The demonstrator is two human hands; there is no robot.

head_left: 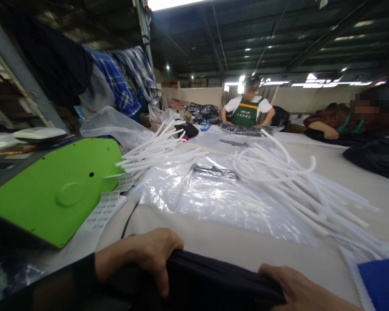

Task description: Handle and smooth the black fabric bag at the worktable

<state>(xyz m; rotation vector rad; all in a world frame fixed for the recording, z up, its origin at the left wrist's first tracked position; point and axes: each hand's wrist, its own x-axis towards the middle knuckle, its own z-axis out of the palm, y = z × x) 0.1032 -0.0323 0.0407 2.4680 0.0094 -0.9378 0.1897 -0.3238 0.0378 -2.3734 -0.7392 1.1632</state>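
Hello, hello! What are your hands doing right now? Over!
Left hand and right hand both gripping black cloth at table edge. Clear bags and white hangers ahead, apart from it.

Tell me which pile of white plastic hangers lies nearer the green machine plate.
The smaller pile of white plastic hangers, directly beside the green machine plate; the larger pile lies right of the clear bags.

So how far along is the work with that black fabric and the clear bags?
Done: nothing packed shows near the hands. In hand: the left hand and right hand both grip a folded black fabric piece at the table's near edge. Left: the empty clear plastic bags lie flat ahead, white plastic hangers piled loose beside them.
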